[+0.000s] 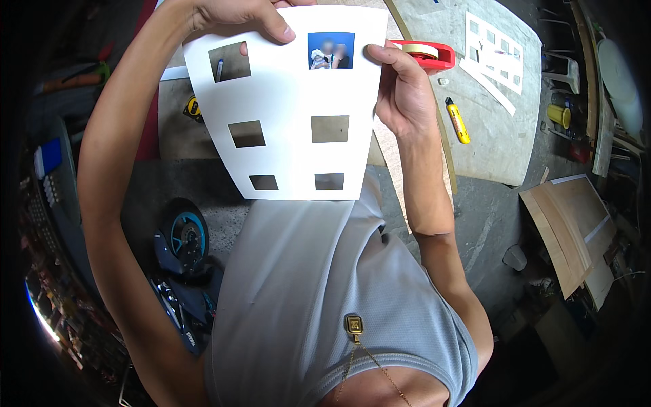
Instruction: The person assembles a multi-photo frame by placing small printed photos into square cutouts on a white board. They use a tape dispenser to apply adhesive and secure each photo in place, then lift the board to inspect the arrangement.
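Both hands hold up a white card sheet (285, 102) with several rectangular windows cut in two columns. A small photo (331, 51) with a blue background and two figures fills the window nearest my right thumb. Through the other windows the surfaces behind show. My left hand (264, 20) grips the far edge, thumb on the front and most fingers hidden behind; one fingertip shows through the far left window. At the right edge, my right hand (407, 91) pinches the card beside the photo, its thumb in front and fingers behind. A pen (220, 69) is visible through the far left window.
Close beyond my right hand sits a red tape dispenser (444, 57). A yellow utility knife (458, 122), a white strip (489, 89) and another windowed sheet (514, 66) lie on the table's right. A tape measure (192, 107) is left of the card. Below left stands a motorbike (186, 237).
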Available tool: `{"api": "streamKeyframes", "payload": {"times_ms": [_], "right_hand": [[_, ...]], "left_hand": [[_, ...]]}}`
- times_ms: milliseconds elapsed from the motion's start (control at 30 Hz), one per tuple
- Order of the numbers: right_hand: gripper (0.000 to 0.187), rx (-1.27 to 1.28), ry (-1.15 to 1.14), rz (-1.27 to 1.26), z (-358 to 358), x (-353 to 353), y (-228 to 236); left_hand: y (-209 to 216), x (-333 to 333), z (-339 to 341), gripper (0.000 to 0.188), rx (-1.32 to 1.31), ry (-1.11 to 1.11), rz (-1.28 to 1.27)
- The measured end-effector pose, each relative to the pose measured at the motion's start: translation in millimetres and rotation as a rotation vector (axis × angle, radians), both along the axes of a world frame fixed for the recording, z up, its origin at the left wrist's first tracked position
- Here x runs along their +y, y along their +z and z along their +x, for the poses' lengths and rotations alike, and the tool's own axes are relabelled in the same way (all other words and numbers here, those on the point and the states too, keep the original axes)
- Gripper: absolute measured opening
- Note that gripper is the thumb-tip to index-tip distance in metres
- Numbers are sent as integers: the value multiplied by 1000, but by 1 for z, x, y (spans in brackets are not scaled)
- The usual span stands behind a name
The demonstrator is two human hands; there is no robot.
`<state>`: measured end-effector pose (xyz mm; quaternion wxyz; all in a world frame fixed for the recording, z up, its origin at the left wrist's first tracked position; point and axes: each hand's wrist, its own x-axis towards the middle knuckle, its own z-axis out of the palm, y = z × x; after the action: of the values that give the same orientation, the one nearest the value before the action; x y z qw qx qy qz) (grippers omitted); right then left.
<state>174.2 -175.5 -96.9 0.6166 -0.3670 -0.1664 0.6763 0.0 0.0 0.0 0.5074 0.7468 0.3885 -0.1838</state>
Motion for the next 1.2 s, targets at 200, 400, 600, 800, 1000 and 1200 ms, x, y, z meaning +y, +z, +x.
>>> {"api": "streamKeyframes", "payload": {"times_ms": [200, 400, 600, 800, 1000, 1200], "right_hand": [[35, 11, 0, 14, -2, -1, -1], [34, 29, 5, 21, -1, -1, -2], [34, 43, 6, 28, 0, -1, -4], [34, 80, 9, 33, -1, -1, -1], [33, 118, 40, 59, 6, -1, -6], [32, 41, 40, 69, 6, -1, 11]], "left_hand": [[-27, 7, -11, 45, -107, 156, -223], [-24, 6, -8, 46, -121, 132, -247], [-10, 0, -6, 45, -93, 156, -177], [-21, 3, -9, 45, -96, 225, -221], [-2, -4, -3, 46, -44, 121, -15], [19, -19, -8, 44, -59, 159, 52]]}}
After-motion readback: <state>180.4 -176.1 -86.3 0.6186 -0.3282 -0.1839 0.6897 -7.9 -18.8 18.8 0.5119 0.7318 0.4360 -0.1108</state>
